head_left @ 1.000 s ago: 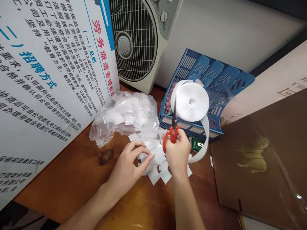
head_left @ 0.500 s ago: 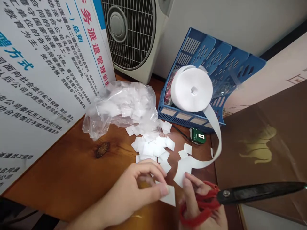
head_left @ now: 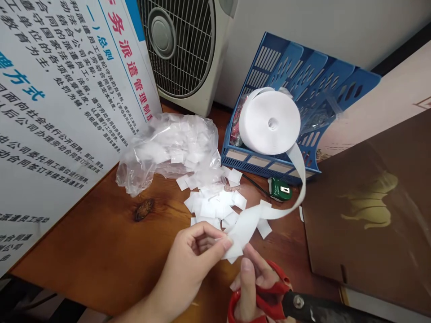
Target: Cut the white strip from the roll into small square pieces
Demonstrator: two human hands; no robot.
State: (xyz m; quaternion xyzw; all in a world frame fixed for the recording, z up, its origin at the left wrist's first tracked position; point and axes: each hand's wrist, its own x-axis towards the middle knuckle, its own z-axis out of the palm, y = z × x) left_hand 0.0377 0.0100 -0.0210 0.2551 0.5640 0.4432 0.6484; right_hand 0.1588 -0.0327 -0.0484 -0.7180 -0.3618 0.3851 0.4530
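Note:
Between thumb and fingers, my left hand (head_left: 191, 264) pinches the free end of a white strip (head_left: 247, 224), with a cut square apparently beneath it. The strip twists and runs up to a large white roll (head_left: 289, 121). My right hand (head_left: 251, 282) has its fingers through the red handles of the scissors (head_left: 278, 298); the black blades point right, away from the strip. Its fingertips are close to the strip's lower edge; I cannot tell whether they touch. Several white cut squares (head_left: 212, 206) lie piled just beyond my left hand.
A clear plastic bag (head_left: 134, 172) containing white pieces lies behind the pile. The roll rests on a blue file rack (head_left: 259, 168), with a green tape measure (head_left: 280, 189) in front. A fan (head_left: 202, 101) stands behind, a printed board (head_left: 77, 112) at left, a brown box (head_left: 363, 251) at right.
The strip's end has passed from my right hand to my left, coming over the square held there. My right hand, still holding the scissors, has moved left and down.

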